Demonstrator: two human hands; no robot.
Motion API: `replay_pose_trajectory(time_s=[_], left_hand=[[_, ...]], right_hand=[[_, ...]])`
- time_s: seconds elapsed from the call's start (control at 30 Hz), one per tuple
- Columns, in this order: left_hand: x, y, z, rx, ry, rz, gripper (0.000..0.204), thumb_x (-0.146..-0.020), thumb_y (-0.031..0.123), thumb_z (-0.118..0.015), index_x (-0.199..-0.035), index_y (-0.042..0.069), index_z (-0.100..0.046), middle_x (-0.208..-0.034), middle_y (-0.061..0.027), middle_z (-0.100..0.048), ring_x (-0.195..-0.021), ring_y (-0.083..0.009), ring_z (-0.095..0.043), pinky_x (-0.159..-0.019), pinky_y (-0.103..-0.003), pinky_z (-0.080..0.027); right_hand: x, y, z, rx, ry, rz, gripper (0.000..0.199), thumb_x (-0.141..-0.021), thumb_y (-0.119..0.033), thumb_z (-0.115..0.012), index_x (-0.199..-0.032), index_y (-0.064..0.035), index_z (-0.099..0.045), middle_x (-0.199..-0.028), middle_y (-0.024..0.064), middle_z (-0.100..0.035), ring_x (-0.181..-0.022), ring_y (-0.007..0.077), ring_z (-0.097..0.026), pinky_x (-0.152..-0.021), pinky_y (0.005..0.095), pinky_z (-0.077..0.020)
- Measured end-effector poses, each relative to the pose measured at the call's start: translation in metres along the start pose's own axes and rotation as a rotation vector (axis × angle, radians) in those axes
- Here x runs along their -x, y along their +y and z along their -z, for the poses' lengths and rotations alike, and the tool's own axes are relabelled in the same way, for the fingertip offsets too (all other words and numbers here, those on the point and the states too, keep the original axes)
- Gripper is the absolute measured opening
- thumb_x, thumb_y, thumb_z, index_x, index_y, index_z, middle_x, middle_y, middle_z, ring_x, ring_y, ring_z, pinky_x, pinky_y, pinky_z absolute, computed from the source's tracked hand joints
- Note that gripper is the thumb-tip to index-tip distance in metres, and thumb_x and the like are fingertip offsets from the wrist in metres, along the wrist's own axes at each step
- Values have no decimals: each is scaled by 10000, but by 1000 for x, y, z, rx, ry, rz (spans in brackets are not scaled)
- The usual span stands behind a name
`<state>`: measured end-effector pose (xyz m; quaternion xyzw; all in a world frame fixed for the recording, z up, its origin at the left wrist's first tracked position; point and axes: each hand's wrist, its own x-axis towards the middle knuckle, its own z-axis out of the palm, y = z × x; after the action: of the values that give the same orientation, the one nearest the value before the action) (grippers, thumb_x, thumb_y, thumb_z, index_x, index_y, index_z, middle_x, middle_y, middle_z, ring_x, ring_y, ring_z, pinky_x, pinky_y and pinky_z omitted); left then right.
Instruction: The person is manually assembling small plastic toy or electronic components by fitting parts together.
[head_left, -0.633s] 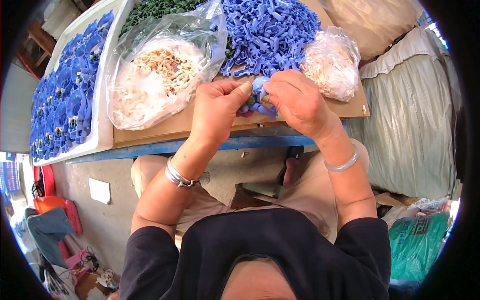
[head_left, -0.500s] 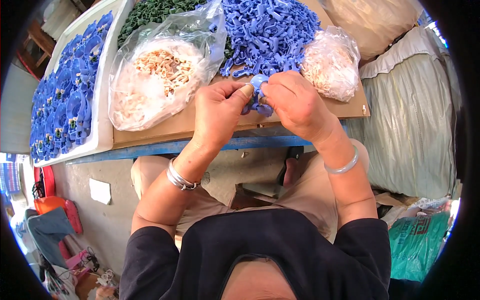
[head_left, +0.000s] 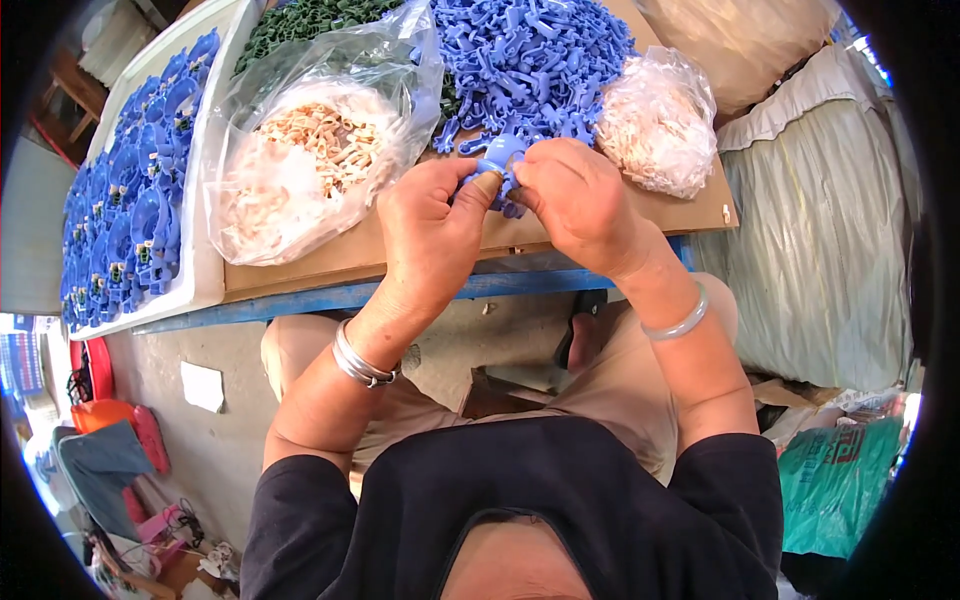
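Between my two hands, above the near edge of the board, is a small blue plastic figure part (head_left: pixel 503 150) with a rounded top. My left hand (head_left: pixel 432 215) pinches it from the left, thumb on its front. From the right, the fingers of my right hand (head_left: pixel 575 195) are closed on it too; they hide much of its lower part. Just beyond lies a heap of blue plastic pieces (head_left: pixel 535 65). Left of my left hand sits an open clear bag (head_left: pixel 320 150) of small cream pieces, and a second bag of cream pieces (head_left: pixel 657 125) stands right of the heap.
A white tray (head_left: pixel 215 240) with rows of blue assembled pieces (head_left: pixel 130 200) is at the left. Dark green pieces (head_left: pixel 300 30) lie behind the clear bag. The brown board (head_left: pixel 690 212) rests on a blue-edged table (head_left: pixel 350 298). Large pale sacks (head_left: pixel 810 230) stand at the right.
Both hands have shifted slightly left and away from me with the blue figure part. Its rounded top is tilted differently, and both hands still grip it.
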<state>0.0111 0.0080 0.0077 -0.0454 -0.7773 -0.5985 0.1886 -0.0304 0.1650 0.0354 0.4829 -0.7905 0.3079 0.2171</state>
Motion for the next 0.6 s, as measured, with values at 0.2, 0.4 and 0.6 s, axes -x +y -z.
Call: replay_pose_trajectory(time_s=[0.2,0.4,0.6], left_hand=[[-5,2,2,161,-16,186,142,-749,101,-621,-800,-32,-623,-643,-84,-596,-547,-98,-520,-505,-250,-416],[-10,0,6,410,-142,438,171,-780,74,-594,-885,-61,-598,-717,-46,-586,-572,-98,-525,-537,-208,-441],[-10,-6,2,729,-96,547,129,-753,59,-613,-832,-42,-620,-689,-41,-590,-548,-85,-516,-492,-201,-437]], right_hand=[[-5,4,4,119,-50,223,220,-607,67,-589,-819,27,-544,-816,134,-528,-662,274,-513,-573,326,-435],[-7,6,7,102,-89,205,207,-618,54,-579,-821,28,-548,-812,123,-526,-656,259,-503,-571,315,-429],[-5,8,6,99,-136,184,213,-615,49,-584,-824,23,-549,-816,111,-529,-672,248,-506,-577,311,-431]])
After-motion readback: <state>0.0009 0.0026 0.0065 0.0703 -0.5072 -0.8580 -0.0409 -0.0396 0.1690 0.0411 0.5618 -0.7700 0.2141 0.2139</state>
